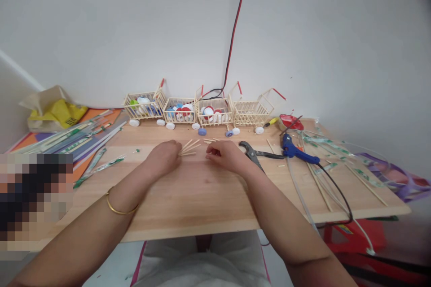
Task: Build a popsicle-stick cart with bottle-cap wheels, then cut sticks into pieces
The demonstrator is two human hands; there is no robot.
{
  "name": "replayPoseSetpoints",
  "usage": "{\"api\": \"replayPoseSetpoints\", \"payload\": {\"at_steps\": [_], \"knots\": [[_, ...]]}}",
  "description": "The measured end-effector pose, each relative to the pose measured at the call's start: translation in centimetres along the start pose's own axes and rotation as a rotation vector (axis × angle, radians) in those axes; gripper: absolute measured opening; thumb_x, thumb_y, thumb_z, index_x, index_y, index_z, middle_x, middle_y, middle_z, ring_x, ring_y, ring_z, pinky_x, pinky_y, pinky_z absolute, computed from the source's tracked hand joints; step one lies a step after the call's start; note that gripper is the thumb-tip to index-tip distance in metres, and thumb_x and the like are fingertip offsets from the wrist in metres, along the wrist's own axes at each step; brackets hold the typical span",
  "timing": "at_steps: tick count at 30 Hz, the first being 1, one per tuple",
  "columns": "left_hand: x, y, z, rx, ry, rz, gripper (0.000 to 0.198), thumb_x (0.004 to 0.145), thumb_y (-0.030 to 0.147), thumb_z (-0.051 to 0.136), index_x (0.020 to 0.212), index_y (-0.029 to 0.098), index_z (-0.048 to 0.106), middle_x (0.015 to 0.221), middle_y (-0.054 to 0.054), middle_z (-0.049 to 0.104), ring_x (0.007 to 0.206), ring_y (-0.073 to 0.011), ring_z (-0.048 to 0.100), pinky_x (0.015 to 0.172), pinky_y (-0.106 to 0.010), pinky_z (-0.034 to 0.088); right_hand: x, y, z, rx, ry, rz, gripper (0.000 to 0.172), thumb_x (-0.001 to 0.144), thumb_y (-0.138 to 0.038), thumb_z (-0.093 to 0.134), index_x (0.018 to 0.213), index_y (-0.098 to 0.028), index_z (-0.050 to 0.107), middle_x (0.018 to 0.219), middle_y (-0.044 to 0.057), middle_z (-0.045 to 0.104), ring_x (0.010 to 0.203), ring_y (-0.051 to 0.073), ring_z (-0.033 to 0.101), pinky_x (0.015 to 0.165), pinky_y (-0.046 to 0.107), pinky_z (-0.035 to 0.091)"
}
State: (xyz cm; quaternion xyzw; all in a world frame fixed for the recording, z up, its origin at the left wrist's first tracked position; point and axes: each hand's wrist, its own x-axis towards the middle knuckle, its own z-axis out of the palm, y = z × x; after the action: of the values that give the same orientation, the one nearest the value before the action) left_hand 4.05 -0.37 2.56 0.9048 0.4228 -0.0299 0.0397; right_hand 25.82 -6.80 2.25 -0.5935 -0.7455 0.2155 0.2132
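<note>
My left hand (165, 158) is closed around several short wooden sticks (190, 147), which fan out to the right from its fingertips above the wooden table (188, 202). To the right, my right hand (224, 154) has its fingers curled, and whether anything is between them is too small to tell. A few loose short sticks (212, 140) lie on the table just behind its fingers. Behind both hands stands a row of small stick-built carts, the left one (144, 105) and two middle ones (180, 111) (214, 111) holding coloured caps, the right one (251, 113) without caps.
Black-handled cutters (252, 152) and a blue glue gun (299, 150) with a cable lie right of my right hand. Near them are a red dish (291, 122) and long sticks (319, 188). Wrapped sticks (81, 139) and a yellow bag (60, 114) are at the left.
</note>
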Motion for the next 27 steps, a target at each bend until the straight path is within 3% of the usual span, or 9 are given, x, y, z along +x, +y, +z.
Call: {"api": "replayPoseSetpoints", "payload": {"at_steps": [3,6,8,10,13,18,21,27], "knots": [[0.4,-0.1,0.2,-0.244,0.089,0.011,0.008,0.073,0.015,0.048,0.067,0.017,0.053,0.068,-0.002,0.056,0.064,-0.0154,0.052,0.059,-0.026,0.036,0.1,0.1,0.7,0.105,0.028,0.028,0.011,0.078,-0.02,0.067,0.087,-0.014,0.069,0.072,0.002,0.064,0.065,0.013,0.054,0.062,0.024,0.038],[0.7,0.5,0.8,-0.612,0.14,0.005,0.01,0.073,0.019,0.05,0.063,0.018,0.05,0.057,0.005,0.045,0.055,-0.0114,0.043,0.053,-0.023,0.031,0.3,0.0,1.6,0.327,0.061,0.045,0.033,0.079,-0.028,0.067,0.109,-0.014,0.065,0.082,0.003,0.064,0.064,0.011,0.053,0.061,0.024,0.04],[0.8,1.1,1.2,-0.789,0.148,0.046,0.01,0.075,0.023,0.051,0.069,0.016,0.056,0.06,0.004,0.05,0.057,-0.011,0.045,0.054,-0.022,0.033,0.5,-0.2,2.2,0.506,0.066,0.0,0.038,0.082,-0.032,0.064,0.116,-0.016,0.061,0.085,0.002,0.063,0.066,0.011,0.053,0.061,0.024,0.042],[0.8,1.6,1.6,-0.878,0.157,0.096,0.014,0.078,0.025,0.052,0.079,0.015,0.062,0.069,0.002,0.058,0.063,-0.0122,0.05,0.058,-0.022,0.037,0.7,-0.4,2.5,0.626,0.079,-0.048,0.03,0.082,-0.031,0.063,0.108,-0.018,0.064,0.083,0.001,0.062,0.068,0.011,0.054,0.062,0.023,0.043],[0.8,2.0,1.9,-0.824,0.216,0.139,0.016,0.08,0.023,0.052,0.086,0.015,0.064,0.075,0.0,0.061,0.068,-0.0139,0.053,0.061,-0.024,0.039,0.9,-0.5,2.6,0.76,0.112,-0.022,0.02,0.077,-0.032,0.068,0.091,-0.018,0.065,0.075,-0.002,0.06,0.064,0.011,0.056,0.062,0.025,0.046],[0.8,1.8,2.3,-0.552,0.344,0.27,0.014,0.084,0.013,0.047,0.074,0.016,0.057,0.074,-0.002,0.053,0.073,-0.0155,0.052,0.066,-0.026,0.039,1.0,-0.3,2.4,0.967,0.116,-0.017,0.034,0.069,-0.039,0.076,0.094,-0.02,0.064,0.076,-0.002,0.062,0.064,0.011,0.059,0.065,0.028,0.051],[0.8,2.0,2.6,-0.548,0.373,0.37,0.015,0.087,0.012,0.045,0.08,0.015,0.058,0.08,-0.004,0.053,0.077,-0.0165,0.052,0.069,-0.028,0.041,0.7,-0.9,2.1,0.887,0.143,-0.095,0.025,0.073,-0.04,0.073,0.082,-0.019,0.065,0.081,0.001,0.063,0.064,0.011,0.057,0.063,0.027,0.049],[-0.1,3.5,2.0,-0.743,0.457,0.533,0.015,0.093,0.018,0.043,0.096,0.016,0.058,0.095,-0.009,0.059,0.091,-0.0188,0.055,0.078,-0.031,0.045,-0.7,-3.0,0.9,0.36,0.387,-0.384,0.01,0.087,-0.026,0.06,0.081,-0.019,0.063,0.075,0.001,0.058,0.068,0.013,0.051,0.065,0.027,0.043]]}}
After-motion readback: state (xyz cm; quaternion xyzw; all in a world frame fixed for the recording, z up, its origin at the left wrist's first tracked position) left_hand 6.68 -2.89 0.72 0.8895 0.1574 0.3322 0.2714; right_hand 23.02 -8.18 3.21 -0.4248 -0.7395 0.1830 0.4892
